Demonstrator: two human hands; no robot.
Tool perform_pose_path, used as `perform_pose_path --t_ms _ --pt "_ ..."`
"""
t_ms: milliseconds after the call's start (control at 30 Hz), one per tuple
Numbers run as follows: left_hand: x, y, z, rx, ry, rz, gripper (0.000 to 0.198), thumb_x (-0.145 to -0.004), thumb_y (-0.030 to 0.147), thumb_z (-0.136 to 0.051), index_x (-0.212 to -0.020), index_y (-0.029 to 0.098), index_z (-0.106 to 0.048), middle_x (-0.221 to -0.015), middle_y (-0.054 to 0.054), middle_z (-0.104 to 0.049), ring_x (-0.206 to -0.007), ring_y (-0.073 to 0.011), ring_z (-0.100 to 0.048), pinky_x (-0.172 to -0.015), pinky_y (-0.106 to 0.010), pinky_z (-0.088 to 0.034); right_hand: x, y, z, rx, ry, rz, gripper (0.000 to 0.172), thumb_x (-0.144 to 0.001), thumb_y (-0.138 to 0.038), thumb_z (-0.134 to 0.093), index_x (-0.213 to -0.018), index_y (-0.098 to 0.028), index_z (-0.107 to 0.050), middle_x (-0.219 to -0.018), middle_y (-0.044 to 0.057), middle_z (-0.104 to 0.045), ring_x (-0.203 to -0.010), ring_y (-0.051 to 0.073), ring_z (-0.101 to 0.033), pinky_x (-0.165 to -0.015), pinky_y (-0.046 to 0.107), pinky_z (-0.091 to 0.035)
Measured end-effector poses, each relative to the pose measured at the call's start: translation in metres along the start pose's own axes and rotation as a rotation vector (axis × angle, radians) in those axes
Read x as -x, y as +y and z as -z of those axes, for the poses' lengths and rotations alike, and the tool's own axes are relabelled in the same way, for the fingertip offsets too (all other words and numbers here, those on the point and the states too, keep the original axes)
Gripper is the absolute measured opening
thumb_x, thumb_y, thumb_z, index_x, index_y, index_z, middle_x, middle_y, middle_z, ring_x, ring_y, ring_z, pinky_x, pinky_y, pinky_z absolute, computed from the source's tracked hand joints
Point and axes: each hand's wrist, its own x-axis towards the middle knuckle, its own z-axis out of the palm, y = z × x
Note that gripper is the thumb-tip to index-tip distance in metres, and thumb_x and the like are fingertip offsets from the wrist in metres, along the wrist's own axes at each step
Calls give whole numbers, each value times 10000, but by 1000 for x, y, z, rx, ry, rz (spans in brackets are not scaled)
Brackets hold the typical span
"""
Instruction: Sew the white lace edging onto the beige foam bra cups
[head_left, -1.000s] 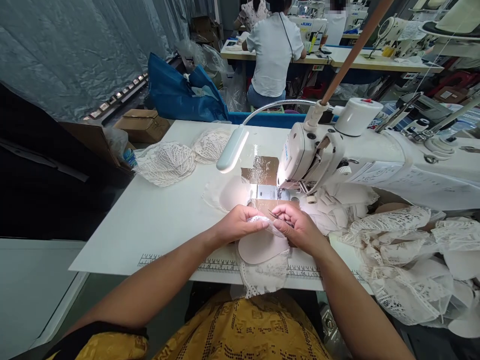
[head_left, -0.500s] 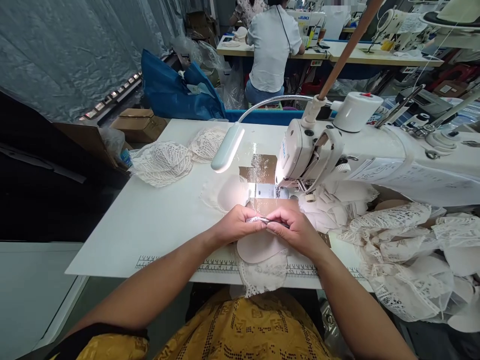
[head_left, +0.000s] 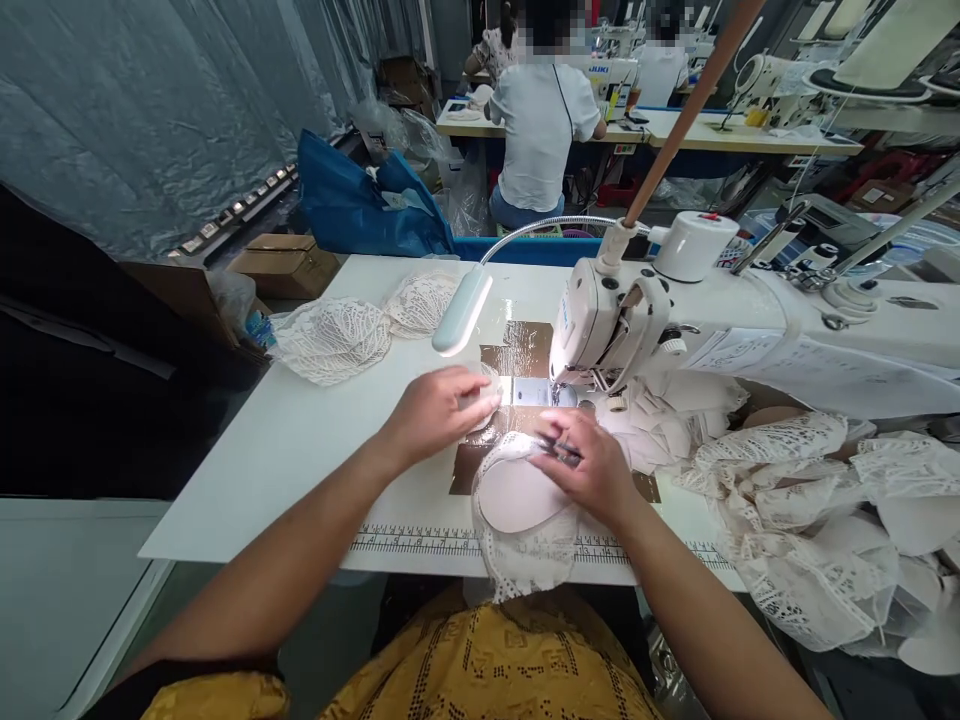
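Note:
My left hand (head_left: 446, 405) is beside the needle plate, its fingers closed on the edge of a pale fabric cup (head_left: 489, 408), which the hand mostly hides. My right hand (head_left: 589, 462) is just in front of the sewing machine (head_left: 611, 320). It grips small dark metal thread snips (head_left: 561, 450), partly covered by the fingers. Below them a cream lace piece (head_left: 529, 565) with a smooth oval pad (head_left: 517, 495) on it lies flat, overhanging the table's front edge. My right fingertips are close to its upper edge; whether they touch it I cannot tell.
Two lace cups (head_left: 330, 340) lie at the table's back left. A lamp (head_left: 463, 310) hangs over the table. Pale pads (head_left: 660, 415) and heaped lace pieces (head_left: 810, 530) are on the right. A printed ruler (head_left: 420, 540) runs along the front edge. People sit at machines behind.
My hands have parted: the left has moved left and up onto the pale cup beside the needle plate. My right hand keeps the snips near the lace piece, whose top edge is now uncovered.

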Motion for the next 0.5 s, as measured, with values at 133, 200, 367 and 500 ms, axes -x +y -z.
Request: perform_pose_path --t_ms 133,200,367,500 --pt "-30 -31 2 -76 -29 140 551 -717 345 -652 -1243 192 -596 -1211 -93 -605 -1092 -300 -543 -833 -327 -436 2 -7 -14 235 -331 316 206 -798 -133 -545 -932 -252 -647 -1061 47 -641 -699 147 -556 -575 269 -386" --pt "-38 -42 -3 -55 -101 212 537 -655 303 -667 -1177 176 -632 -1057 -81 -664 -987 -298 -593 -794 -330 -442 3 -7 -11 326 -404 291 131 -732 -93 -572 -721 -219 -606 -878 33 -639 -598 126 -492 -517 259 -332" --pt "-26 -40 -13 103 -235 208 206 -728 320 -588 -801 167 -704 -829 -42 -702 -799 -228 -643 -690 -286 -456 5 -5 20 386 -349 -74 186 -727 -79 -582 -597 -207 -549 -630 15 -568 -552 137 -468 -501 257 -302" --pt "-17 -30 -17 339 -263 102 230 -792 359 -575 -832 159 -682 -875 -32 -702 -849 -195 -643 -757 -266 -470 -8 -11 29 127 -215 -126 117 -853 -221 -519 -834 -226 -634 -812 28 -653 -733 184 -568 -613 287 -386"
